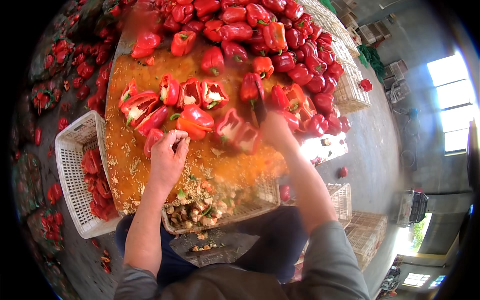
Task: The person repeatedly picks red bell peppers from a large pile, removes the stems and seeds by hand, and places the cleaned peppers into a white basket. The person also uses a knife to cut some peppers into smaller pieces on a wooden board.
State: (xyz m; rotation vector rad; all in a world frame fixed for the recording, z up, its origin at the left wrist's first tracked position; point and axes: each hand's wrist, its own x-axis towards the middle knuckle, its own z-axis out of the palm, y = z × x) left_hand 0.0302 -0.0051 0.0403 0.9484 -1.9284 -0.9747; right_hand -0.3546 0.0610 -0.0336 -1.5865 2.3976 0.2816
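Observation:
My right hand (275, 127) grips a dark-bladed knife (259, 99), its blade pointing away beside a whole red bell pepper (249, 87). My left hand (170, 148) has thumb and fingertips drawn together at a cut pepper piece (152, 141); whether it holds anything is unclear. Just beyond that hand sits a red-orange pepper (194, 122) with a slit across it. Opened pepper halves with pale cores (140, 108) lie at the left, others (238, 131) between the hands. Seeds are scattered over the orange board (131, 161). Many whole red peppers (240, 30) are heaped at the far side.
A white plastic crate (71, 187) with cut pepper pieces (99, 187) stands left of the board. Another crate (225, 224), holding cores and scraps, is at the board's near edge above my legs. Stacked crates (365, 232) stand at the right. Filled sacks (28, 183) and loose peppers cover floor at left.

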